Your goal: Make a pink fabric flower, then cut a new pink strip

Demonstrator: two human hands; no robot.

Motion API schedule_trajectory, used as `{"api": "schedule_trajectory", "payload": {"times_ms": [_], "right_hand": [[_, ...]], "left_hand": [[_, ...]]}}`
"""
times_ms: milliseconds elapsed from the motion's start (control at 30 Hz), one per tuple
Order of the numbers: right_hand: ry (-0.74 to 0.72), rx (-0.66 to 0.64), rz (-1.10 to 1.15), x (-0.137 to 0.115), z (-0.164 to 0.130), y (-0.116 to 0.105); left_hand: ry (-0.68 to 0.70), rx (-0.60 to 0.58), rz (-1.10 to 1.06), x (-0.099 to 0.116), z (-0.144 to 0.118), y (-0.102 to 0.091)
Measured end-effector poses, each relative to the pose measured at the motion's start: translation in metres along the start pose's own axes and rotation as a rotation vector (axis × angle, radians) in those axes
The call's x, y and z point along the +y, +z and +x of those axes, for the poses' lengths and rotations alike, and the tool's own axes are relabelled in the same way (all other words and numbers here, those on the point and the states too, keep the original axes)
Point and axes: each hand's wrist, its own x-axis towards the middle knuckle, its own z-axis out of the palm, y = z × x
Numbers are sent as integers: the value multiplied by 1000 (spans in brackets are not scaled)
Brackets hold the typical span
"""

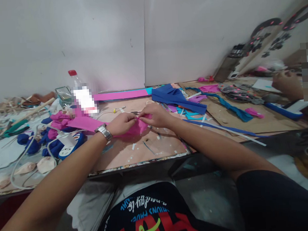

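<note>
My left hand (123, 123), with a metal watch on its wrist, and my right hand (155, 115) meet over the middle of the table. Both pinch a crumpled piece of pink fabric (137, 128) that rests on the pinkish board (135, 150). The fingertips of the two hands almost touch above the fabric. A flat pink strip (84, 123) runs from the fabric toward the left.
A plastic bottle (82, 94) with a red cap stands behind my hands. Blue fabric (177, 98), teal strips and pink scraps lie to the right. Blue and pink fabric pieces, a white power strip (68, 142) and green pliers (15, 128) sit left. Another person's hand (286, 83) works at far right.
</note>
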Motion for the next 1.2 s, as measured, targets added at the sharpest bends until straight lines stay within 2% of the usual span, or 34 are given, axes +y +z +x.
{"api": "schedule_trajectory", "payload": {"times_ms": [500, 800, 1200], "right_hand": [[-81, -19, 33, -5, -1, -5], [-99, -17, -41, -1, -1, -2], [-132, -14, -106, 0, -2, -2]], "left_hand": [[-81, 16, -101, -7, 2, -3], [-136, 48, -172, -4, 1, -4], [-115, 68, -205, -2, 0, -1]]}}
